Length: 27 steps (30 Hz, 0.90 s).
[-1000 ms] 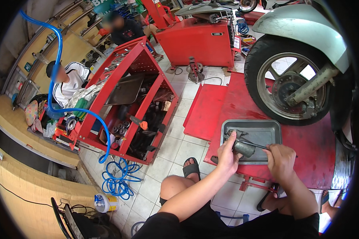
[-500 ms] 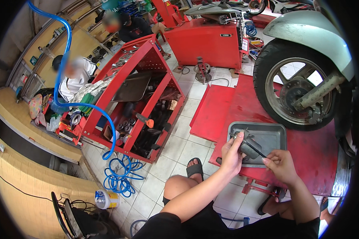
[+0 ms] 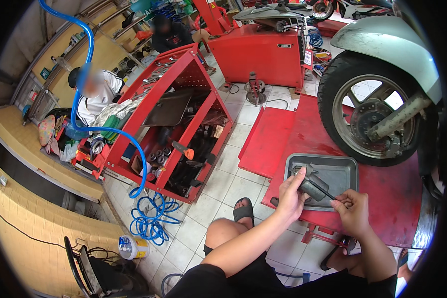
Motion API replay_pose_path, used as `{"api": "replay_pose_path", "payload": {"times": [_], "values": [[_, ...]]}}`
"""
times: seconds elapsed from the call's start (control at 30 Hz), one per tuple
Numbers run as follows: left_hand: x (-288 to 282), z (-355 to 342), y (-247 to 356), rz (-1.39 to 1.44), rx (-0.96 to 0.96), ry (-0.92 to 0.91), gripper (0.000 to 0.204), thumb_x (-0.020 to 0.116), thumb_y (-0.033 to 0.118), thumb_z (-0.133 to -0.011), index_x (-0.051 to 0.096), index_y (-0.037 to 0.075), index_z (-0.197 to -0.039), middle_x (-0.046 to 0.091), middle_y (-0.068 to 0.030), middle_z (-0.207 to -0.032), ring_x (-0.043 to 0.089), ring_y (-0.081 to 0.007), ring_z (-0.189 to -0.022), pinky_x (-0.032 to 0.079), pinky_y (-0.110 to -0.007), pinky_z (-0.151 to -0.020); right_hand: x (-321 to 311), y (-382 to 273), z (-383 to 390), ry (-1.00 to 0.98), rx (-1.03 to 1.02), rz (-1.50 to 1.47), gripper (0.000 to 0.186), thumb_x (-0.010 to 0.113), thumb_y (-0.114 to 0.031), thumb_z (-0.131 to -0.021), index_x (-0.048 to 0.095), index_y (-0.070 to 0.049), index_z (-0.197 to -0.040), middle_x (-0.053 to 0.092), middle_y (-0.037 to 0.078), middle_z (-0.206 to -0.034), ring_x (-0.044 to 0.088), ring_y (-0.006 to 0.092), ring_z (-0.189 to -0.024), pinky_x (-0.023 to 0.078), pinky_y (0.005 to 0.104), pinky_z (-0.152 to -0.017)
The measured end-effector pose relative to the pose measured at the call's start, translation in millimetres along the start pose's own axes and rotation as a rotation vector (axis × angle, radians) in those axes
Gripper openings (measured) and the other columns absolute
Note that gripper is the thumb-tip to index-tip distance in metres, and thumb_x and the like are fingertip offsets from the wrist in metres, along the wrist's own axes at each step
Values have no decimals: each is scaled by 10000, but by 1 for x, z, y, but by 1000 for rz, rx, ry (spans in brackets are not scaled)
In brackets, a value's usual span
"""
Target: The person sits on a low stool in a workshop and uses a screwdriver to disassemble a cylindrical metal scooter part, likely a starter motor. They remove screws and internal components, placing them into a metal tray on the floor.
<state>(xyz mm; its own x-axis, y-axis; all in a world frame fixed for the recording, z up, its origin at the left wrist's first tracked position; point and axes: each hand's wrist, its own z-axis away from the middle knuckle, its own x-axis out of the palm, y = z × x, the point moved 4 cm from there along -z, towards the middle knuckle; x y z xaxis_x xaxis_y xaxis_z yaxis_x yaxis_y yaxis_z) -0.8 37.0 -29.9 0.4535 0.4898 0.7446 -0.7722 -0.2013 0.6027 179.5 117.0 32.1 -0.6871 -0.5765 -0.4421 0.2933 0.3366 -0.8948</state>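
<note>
My left hand (image 3: 291, 199) is closed around a grey cylindrical metal part (image 3: 314, 188), held tilted over the near side of a dark grey rectangular tray (image 3: 356, 174). The thumb lies along the part's upper end. In the closed fingers of my right hand (image 3: 353, 212) is a thin black rod (image 3: 327, 193), which slants up to the left along the part. Whether its far end is inside the part or only against it, I cannot tell. The tray rests on a red lift platform (image 3: 382, 198).
A scooter's front wheel (image 3: 367, 109) stands just beyond the tray. To the left are a red tool cart (image 3: 176, 164), a coiled blue air hose (image 3: 154, 218) and a white bucket (image 3: 132, 247). Two people (image 3: 102, 89) sit farther back near a red cabinet (image 3: 258, 59).
The view has shifted slightly. Both hands keep their holds; the right hand and the black rod sit a little lower against the metal part.
</note>
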Motion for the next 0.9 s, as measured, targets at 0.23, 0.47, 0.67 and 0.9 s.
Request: {"api": "replay_pose_path", "payload": {"times": [0.23, 0.47, 0.67, 0.9], "values": [[10, 3, 7, -38, 41, -52, 434, 600, 398, -998, 627, -12, -1137, 696, -173, -1090, 687, -236, -1015, 561, -406, -899, 0, 2, -2, -80, 166, -324, 122, 736, 12, -866, 630, 70, -847, 681, 89, -737, 662, 113, -654, 519, 239, -593], [7, 3, 3, 31, -6, 32, 382, 666, 369, -970, 605, 11, -1086, 681, -92, -1023, 682, -157, -896, 596, -340, -783, -5, -24, 1, 57, -276, 268, 127, 735, 16, -863, 626, 74, -832, 666, 91, -672, 656, 97, -640, 501, 237, -560], [9, 3, 4, 29, 26, -25, 385, 657, 374, -975, 600, 6, -1074, 682, -99, -1009, 688, -167, -902, 598, -343, -788, -2, 4, -4, -129, 114, -227, 125, 727, 12, -869, 617, 60, -833, 661, 86, -686, 648, 104, -626, 510, 244, -553], [14, 6, 7, -1, 35, -59, 369, 650, 378, -980, 602, 21, -1060, 681, -88, -989, 691, -162, -897, 589, -323, -765, -2, -1, -4, -110, 161, -311, 110, 716, 37, -863, 613, 63, -836, 655, 79, -693, 630, 95, -617, 503, 233, -555]]}}
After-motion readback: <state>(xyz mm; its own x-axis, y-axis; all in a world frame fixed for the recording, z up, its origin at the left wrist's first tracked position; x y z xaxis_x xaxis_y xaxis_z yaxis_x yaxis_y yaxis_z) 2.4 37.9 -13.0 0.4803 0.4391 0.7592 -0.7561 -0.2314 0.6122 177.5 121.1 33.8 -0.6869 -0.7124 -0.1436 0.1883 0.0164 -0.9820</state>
